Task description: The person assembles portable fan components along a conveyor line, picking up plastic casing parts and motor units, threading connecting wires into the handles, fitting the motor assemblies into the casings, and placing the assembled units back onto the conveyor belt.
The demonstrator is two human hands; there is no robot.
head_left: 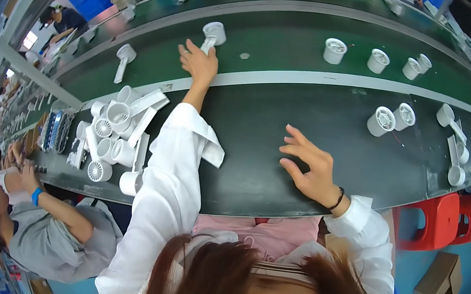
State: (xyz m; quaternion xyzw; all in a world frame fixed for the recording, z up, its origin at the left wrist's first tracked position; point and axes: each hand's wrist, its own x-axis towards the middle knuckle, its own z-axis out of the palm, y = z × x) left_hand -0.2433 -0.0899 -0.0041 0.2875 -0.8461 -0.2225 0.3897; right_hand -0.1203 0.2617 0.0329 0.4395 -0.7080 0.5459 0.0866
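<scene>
My left hand point(200, 66) reaches out over the green conveyor belt with its fingers spread. Just beyond it lies a white handheld fan part point(215, 33) with a round head; its short handle points back to my fingertips. Whether they touch it, I cannot tell. Above the dark worktop point(249, 180), my right hand point(313, 170) hovers with fingers apart and nothing in them. To the left of my left forearm is a heap of white fan housings point(117, 116), some with handles. Another white fan part point(123, 61) rests farther left on the belt.
Several white round fan heads point(335, 51) stand on the belt at the right. Two more point(382, 121) sit on the worktop, near white handled parts point(457, 159). A co-worker point(50, 228) sits at the left. Red stools point(434, 220) and a cardboard box point(440, 278) are at the right.
</scene>
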